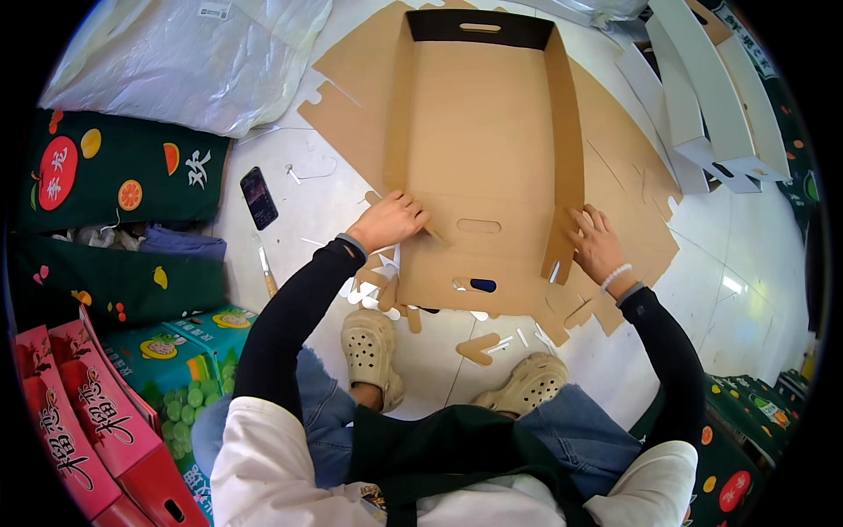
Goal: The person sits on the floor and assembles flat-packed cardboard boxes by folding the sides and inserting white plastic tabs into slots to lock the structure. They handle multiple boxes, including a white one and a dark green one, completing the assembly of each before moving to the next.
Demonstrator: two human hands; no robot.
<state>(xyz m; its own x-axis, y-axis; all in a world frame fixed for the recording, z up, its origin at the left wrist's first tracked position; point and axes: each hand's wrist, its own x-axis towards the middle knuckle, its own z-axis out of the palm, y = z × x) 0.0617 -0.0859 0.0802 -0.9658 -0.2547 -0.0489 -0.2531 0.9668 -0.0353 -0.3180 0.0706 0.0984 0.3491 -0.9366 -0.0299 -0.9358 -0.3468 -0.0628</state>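
Note:
A long brown cardboard box lies before me, its two long sides and its far end wall standing up. The far wall is dark, with a handle slot. At the near end, the end panel is folded out flat and has two slots; something dark blue shows through the nearer one. My left hand is closed on the left side's near corner flap, fingers curled over it. My right hand grips the near end of the right side wall, where a corner flap sticks out toward me.
Flat cardboard sheets lie under the box. Cardboard and white offcuts litter the floor near my shoes. To the left are a phone, a wooden-handled knife and pink boxes. White boxes stand far right.

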